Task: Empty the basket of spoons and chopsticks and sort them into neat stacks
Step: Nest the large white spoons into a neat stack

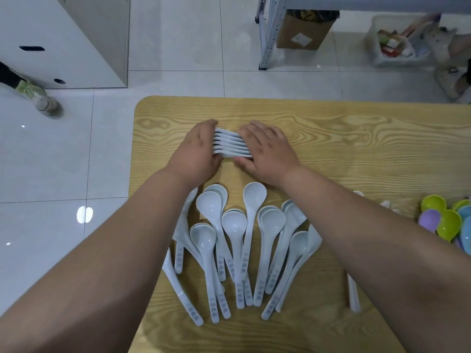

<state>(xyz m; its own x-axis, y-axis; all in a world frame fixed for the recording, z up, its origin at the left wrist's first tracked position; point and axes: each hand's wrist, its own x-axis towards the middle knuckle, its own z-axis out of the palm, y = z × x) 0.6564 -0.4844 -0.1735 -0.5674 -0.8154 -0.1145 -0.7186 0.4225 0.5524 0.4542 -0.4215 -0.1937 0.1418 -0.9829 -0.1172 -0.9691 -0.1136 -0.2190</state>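
Pushing together a stack of white plastic spoons [232, 145] at 12 o'clock, left hand [196, 151] and right hand [267, 149] gripping its ends. Next, likely adding loose white spoons [235, 250] from 6 o'clock.

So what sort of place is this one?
Probably a storeroom or back workroom: a metal shelving rack with a cardboard box under it, a clear plastic bin of clutter on the tiled floor.
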